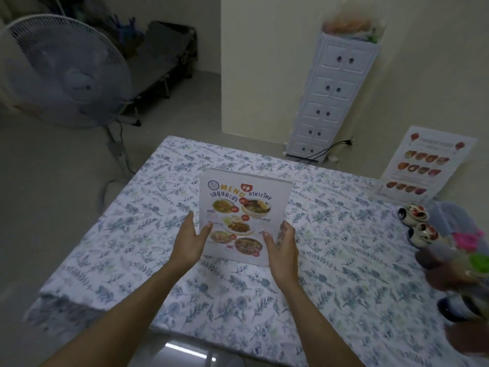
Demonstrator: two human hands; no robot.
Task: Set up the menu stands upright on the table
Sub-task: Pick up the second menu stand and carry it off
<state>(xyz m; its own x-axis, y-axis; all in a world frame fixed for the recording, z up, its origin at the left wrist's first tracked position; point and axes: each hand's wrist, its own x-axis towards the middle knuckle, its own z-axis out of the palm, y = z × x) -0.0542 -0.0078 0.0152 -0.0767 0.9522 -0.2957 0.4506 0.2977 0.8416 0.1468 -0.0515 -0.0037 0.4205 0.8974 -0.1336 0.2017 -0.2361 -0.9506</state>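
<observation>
A clear menu stand [243, 205] with a white food menu stands upright in the middle of the table [330, 274], which wears a blue floral cloth. My left hand [191, 241] grips its lower left edge, thumb on the front. My right hand [281, 246] grips its lower right edge the same way. A second menu stand [423, 168] with rows of food pictures stands tilted back at the table's far right corner, by the wall.
Small painted cups [418, 223] and a pile of colourful items [460, 260] crowd the right edge of the table. A standing fan [66, 75] is at the left on the floor. A white drawer tower [330, 102] stands against the far wall.
</observation>
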